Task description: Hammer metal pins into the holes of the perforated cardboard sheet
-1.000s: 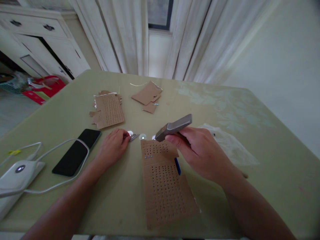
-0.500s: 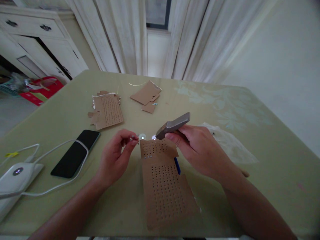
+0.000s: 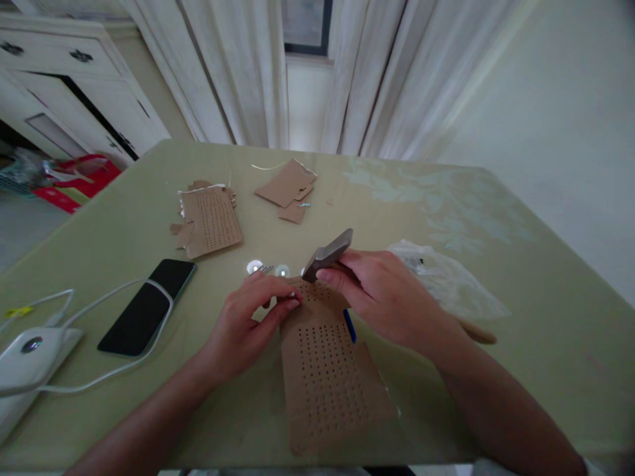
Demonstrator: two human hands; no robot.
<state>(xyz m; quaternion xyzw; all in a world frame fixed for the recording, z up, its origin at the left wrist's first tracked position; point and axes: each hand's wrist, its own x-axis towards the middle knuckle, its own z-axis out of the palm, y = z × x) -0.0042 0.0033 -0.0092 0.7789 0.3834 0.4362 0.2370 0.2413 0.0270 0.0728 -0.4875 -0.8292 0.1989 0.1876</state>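
Note:
My right hand [image 3: 384, 294] grips a hammer [image 3: 327, 254], its grey metal head over the top edge of a brown cardboard piece [image 3: 332, 370] punched with rows of holes. The wooden handle end shows beyond my wrist. My left hand [image 3: 253, 317] rests at the cardboard's upper left, thumb and forefinger pinched on a small nail [image 3: 292, 294]; only its pale tip end shows. Just above that hand lie a few thin metal nails [image 3: 268, 270] and small clear round discs [image 3: 282, 271]. A blue strip [image 3: 350, 326] sticks out at the cardboard's right edge.
A phone [image 3: 146, 307] and a white power bank [image 3: 34, 363] with a cable lie at left. Stacked perforated cardboard [image 3: 213, 221] and torn cardboard pieces [image 3: 288, 185] lie farther back. A clear plastic bag [image 3: 449, 281] is beyond my right hand.
My left hand has moved right and down onto the cardboard with the pinched nail. The hammer has shifted slightly left and down, still in my right hand.

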